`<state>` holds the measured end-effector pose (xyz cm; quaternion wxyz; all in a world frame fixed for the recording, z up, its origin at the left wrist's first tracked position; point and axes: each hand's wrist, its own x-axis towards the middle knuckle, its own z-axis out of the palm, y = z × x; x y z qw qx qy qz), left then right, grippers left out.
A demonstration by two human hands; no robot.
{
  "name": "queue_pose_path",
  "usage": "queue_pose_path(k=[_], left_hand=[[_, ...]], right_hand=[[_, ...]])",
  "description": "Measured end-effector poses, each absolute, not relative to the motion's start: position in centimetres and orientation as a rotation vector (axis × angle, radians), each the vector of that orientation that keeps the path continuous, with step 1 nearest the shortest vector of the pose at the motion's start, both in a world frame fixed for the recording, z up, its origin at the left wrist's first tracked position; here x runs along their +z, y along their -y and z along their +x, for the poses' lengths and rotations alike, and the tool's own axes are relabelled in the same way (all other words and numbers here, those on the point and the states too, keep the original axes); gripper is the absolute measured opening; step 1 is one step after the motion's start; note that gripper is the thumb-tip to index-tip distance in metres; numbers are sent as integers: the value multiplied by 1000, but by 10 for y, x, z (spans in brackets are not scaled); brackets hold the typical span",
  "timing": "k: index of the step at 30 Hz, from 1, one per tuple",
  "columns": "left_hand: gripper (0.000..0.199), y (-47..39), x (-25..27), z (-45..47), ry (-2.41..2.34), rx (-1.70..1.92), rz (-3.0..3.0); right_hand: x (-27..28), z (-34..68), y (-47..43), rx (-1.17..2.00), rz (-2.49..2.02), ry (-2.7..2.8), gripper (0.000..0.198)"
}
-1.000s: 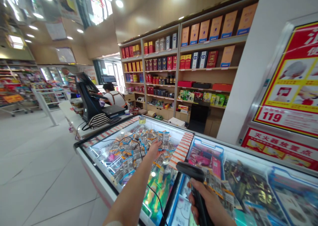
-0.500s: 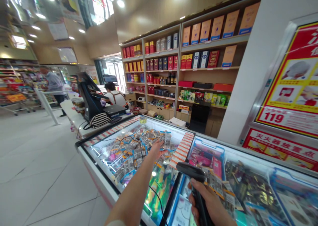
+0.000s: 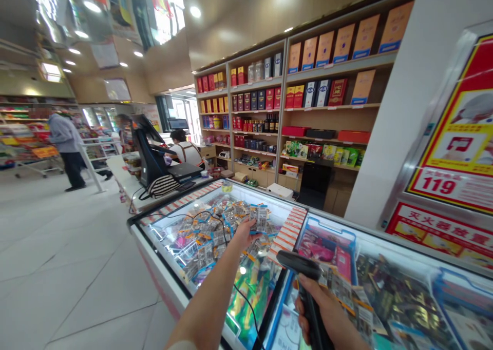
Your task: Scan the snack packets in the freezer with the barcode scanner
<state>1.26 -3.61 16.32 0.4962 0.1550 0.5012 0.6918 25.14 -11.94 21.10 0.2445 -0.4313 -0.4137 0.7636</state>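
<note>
My right hand (image 3: pixel 325 306) is wrapped round the grip of a black barcode scanner (image 3: pixel 298 264), its head pointing left. At the far end of my outstretched arm, my left hand (image 3: pixel 245 233) has its thumb and fingers closed on a small clear snack packet (image 3: pixel 262 215) with a blue edge. Beneath and around that hand, a heap of similar packets (image 3: pixel 208 229) lies on the glass top of a chest freezer (image 3: pixel 154 268). A black cable (image 3: pixel 246 301) crosses the packets and glass. Green and yellow packs (image 3: pixel 250 288) show through the glass.
More packets (image 3: pixel 344 291) lie right of the scanner, over blue baskets (image 3: pixel 331 226) inside the freezer. A checkout counter with a black till screen (image 3: pixel 144 150) and a striped pouch (image 3: pixel 164 186) stands beyond. Someone sits behind it; another person (image 3: pixel 65 139) stands at left. Shelves of boxes (image 3: pixel 258 101) line the wall.
The view has turned slightly left, so everything sits a little further right. The person at left now shows more fully. Both hands keep nearly the same position and hold.
</note>
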Motion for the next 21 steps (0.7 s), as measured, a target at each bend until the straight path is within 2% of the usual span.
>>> queue_pose_path(k=[6,21], left_hand=[[19,36,161,12,-1222,1689,336],[12,41,157,11,-1242,1683,338]], right_hand=[[210,249,118,2103,-1158,1116,34],[210,246,111,2118,-1166,1097,29]])
